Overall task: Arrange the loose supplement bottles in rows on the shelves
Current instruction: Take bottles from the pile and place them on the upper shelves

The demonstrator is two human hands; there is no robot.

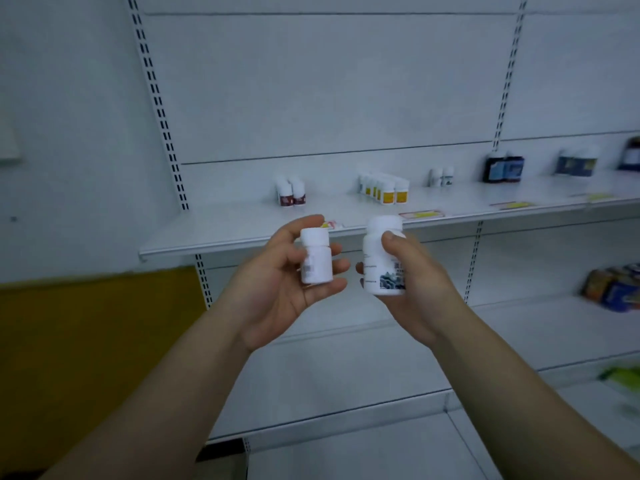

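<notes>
Small white plastic supplement bottle with a white cap [315, 258] stands upright in the left hand [277, 292], palm turned up, thumb behind the cap and the curled fingers closing on its right side. Just beside it, apart by a narrow gap, a larger white plastic supplement bottle with a blue-grey printed label [382, 261] is wrapped in the right hand [419, 292], the thumb pressed on its shoulder and the fingertips showing round its left side. Both bottles have their long axes near vertical, caps up, so they appear ready to be set down on their bases without turning. The long white metal shelf [242, 241] lies ahead of and slightly above both hands, its front edge passing just behind the caps. On it, further back, stand a pair of white bottles with red-brown labels [291, 194], up and a little left of the small bottle, and a short row of white bottles with yellow labels [384, 190], almost straight above the larger one. The left hand is nearer the red-brown pair, the right hand nearer the yellow row. The printing on the held bottles is too blurred to tell which group either matches, so the coming move is probably a forward and upward reach onto the shelf, each hand toward its own side.
</notes>
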